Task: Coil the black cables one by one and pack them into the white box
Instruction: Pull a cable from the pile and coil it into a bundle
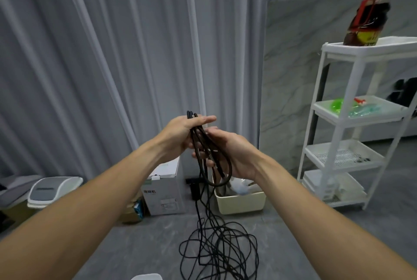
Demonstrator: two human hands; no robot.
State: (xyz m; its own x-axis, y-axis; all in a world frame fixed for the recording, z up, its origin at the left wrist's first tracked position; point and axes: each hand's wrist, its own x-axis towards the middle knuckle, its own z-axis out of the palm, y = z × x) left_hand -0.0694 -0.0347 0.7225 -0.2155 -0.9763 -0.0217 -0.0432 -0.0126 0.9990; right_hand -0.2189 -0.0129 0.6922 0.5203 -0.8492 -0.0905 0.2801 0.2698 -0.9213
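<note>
I hold a black cable (222, 166) up at chest height in front of me. My left hand (182, 134) grips the top of its loops, thumb laid over the strands. My right hand (232, 153) curls round the same loops from the right side. One loop hangs below my hands. The rest of the cable runs down to a loose tangle of black cable (220, 250) on the grey floor. A white box (165, 191) stands on the floor behind, partly hidden by my left forearm. A white rim (146, 277) shows at the bottom edge.
A cream tub (240, 200) with items sits right of the white box. A white shelf rack (345, 126) stands at the right with a dark bottle (367, 13) on top. A white lidded bin (54, 190) is at the left. Grey curtains hang behind.
</note>
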